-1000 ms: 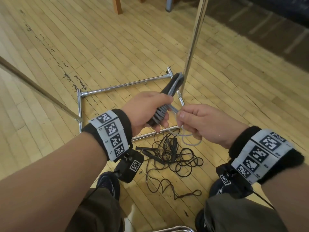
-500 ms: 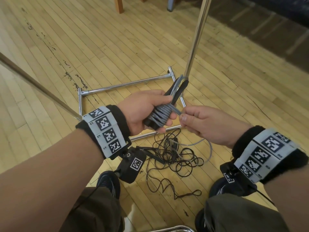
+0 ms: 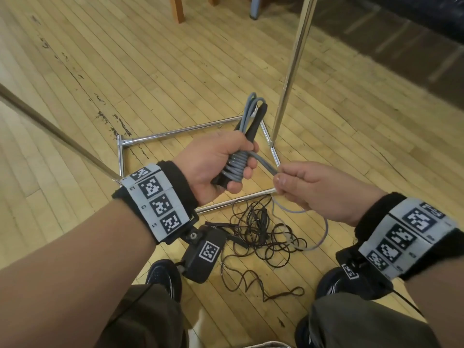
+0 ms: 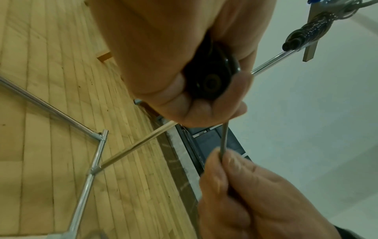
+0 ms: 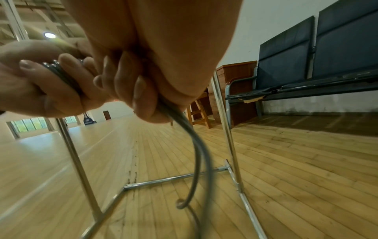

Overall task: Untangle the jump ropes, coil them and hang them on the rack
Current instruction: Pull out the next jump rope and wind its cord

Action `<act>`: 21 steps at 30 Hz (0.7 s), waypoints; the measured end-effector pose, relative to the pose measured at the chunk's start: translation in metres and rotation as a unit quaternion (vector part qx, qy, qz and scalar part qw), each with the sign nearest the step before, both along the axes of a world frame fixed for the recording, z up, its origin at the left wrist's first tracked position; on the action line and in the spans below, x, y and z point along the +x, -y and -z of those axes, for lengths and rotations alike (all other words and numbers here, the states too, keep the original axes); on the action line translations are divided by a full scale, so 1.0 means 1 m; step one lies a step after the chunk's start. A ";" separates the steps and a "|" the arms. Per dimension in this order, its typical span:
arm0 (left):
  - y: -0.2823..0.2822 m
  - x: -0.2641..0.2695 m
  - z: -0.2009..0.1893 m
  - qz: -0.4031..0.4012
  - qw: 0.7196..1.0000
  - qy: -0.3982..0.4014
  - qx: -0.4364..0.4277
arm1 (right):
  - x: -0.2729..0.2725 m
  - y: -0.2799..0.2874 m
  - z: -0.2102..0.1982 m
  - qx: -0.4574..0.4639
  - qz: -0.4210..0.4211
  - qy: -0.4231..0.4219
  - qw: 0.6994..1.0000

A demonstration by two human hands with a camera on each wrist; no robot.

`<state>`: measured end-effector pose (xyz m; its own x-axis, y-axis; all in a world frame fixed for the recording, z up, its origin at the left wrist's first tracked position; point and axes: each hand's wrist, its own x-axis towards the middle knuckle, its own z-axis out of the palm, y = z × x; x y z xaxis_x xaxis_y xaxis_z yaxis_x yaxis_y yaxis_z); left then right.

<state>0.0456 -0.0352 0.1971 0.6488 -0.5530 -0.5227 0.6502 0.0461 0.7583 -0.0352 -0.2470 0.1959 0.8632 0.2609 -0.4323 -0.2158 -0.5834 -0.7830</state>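
Grey rope (image 3: 236, 164) gripped in left hand (image 3: 213, 167), right hand (image 3: 319, 189) pinching tail.

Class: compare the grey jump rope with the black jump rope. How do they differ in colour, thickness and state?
The grey jump rope is thick, wound round its handles in the left hand, its tail pinched by the right hand. The black jump rope is thin, tangled loose on the floor, untouched. Neither hangs on the rack.

The left hand (image 3: 216, 162) sits left of the right hand (image 3: 324, 192), with a stretch of jump rope (image 3: 266, 164) running between them. Below the hands, a tangled rope (image 3: 263, 232) lies on the floor (image 3: 75, 121), just before the rack base (image 3: 180, 130). The rack's upright pole (image 3: 291, 69) rises behind the hands, and both shoes (image 3: 163, 275) stand nearest the person.
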 end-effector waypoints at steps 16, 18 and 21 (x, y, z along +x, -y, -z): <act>-0.003 -0.024 0.008 0.489 0.840 0.143 0.185 | 0.005 0.005 0.019 -0.147 -0.061 -0.040 0.986; 0.002 -0.030 0.013 0.524 0.803 0.168 0.229 | 0.006 0.000 0.016 -0.154 -0.072 -0.019 0.985; 0.009 -0.040 0.026 0.546 0.760 0.188 0.296 | 0.006 -0.013 0.008 -0.192 -0.111 0.015 0.975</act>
<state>0.0060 -0.0442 0.1707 0.1365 -0.6088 -0.7815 -0.2134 -0.7884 0.5769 -0.0291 -0.2343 0.1881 0.8175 0.2662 -0.5106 -0.0313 -0.8649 -0.5010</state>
